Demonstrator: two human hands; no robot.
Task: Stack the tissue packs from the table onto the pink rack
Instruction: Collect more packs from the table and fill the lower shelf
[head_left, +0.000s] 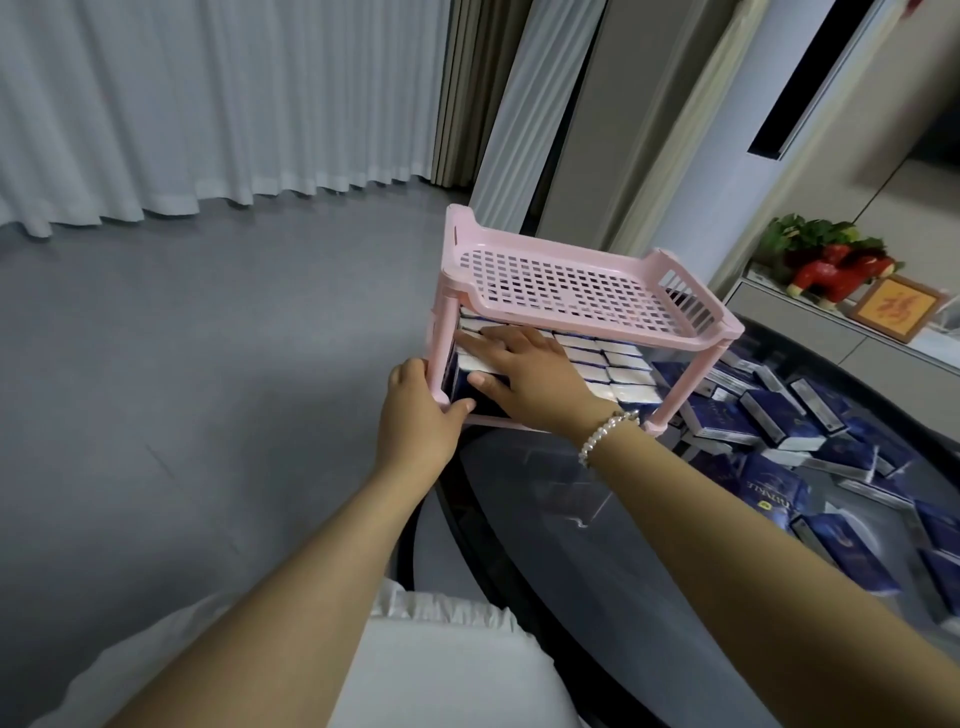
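A pink two-tier rack (582, 280) stands at the left end of a dark glass table (597, 545). Its perforated top shelf holds nothing. The lower shelf is filled with rows of blue and white tissue packs (608, 364) standing on edge. My left hand (415, 410) grips the rack's front left leg, thumb against the lower shelf edge. My right hand (530, 374) lies flat with straight fingers on top of the packs at the shelf's left end, thumb on their front face. Several loose blue tissue packs (779, 426) lie scattered on the table to the right.
The table's left edge drops to a grey floor (208, 364) with white curtains behind. A tall white appliance stands behind the rack. At the far right a low cabinet carries a red horse figurine (836, 270), green leaves and a framed picture (893, 314).
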